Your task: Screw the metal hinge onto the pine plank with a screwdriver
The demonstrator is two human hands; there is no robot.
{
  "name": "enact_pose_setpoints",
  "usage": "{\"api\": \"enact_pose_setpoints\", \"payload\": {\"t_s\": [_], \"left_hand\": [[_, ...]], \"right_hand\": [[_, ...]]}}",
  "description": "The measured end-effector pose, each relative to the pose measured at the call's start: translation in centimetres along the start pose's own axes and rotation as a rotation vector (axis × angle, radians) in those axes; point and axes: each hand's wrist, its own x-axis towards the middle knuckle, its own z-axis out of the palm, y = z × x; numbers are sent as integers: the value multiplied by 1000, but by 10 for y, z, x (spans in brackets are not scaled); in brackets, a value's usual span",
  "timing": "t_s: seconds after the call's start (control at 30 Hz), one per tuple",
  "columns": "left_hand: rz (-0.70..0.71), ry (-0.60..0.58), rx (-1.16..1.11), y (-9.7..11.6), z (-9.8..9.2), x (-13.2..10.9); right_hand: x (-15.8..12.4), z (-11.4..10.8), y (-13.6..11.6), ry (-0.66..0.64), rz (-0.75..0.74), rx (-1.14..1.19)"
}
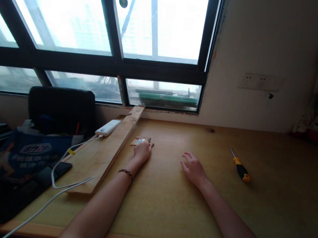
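Note:
My left hand (pixel 142 152) is low over the wooden table, its fingers curled in at a small metal plate with holes (pixel 141 141), which looks like a hinge. The hand covers part of this plate, and what its fingertips grip is hidden. Just beyond the knuckles, small dark bits (pixel 152 145) that resemble screws show at the plate's right side. My right hand (pixel 193 168) rests at the table surface farther right, fingers apart and holding nothing. A screwdriver (pixel 240 169) with a yellow and black handle lies to the right of that hand.
Along the left runs a long wooden board (pixel 104 158) bearing a white power bank (pixel 108 128) with a white cable (pixel 54 173). A dark phone (pixel 63 168), a blue bag (pixel 36 152) and a black chair (pixel 61 107) are farther left. Behind the table are a window and wall sockets (pixel 260 82).

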Motion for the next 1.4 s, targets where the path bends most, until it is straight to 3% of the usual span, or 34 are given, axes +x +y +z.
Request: {"api": "enact_pose_setpoints", "payload": {"t_s": [0.1,0.2,0.33,0.4,0.57,0.7,0.83,1.03,1.07,1.1,1.2,1.4], "left_hand": [[30,54,-77,7,-2,-3],[50,58,-404,26,-6,-11],[64,-172,-1083,73,-10,-40],[52,-297,-1287,95,-12,-58],[-14,-395,-1430,118,-21,-86],[-34,-428,-1443,115,-27,-86],[5,-473,-1385,114,-25,-84],[102,-407,-1199,106,-6,-75],[114,-365,-1172,104,-3,-72],[132,-320,-1148,101,0,-69],[180,-195,-1064,91,6,-61],[160,-47,-875,71,9,-44]], "right_hand": [[0,0,0,16,7,40],[3,1,1,49,67,183],[7,2,0,47,319,618],[8,2,-2,53,425,872],[7,0,-7,87,549,1340],[5,1,-9,82,610,1440],[8,2,0,121,617,1271],[16,-33,55,258,691,626],[14,-42,66,276,736,352],[12,-51,77,255,786,111],[3,-69,100,210,890,-138],[-5,-73,109,49,933,-393]]}}
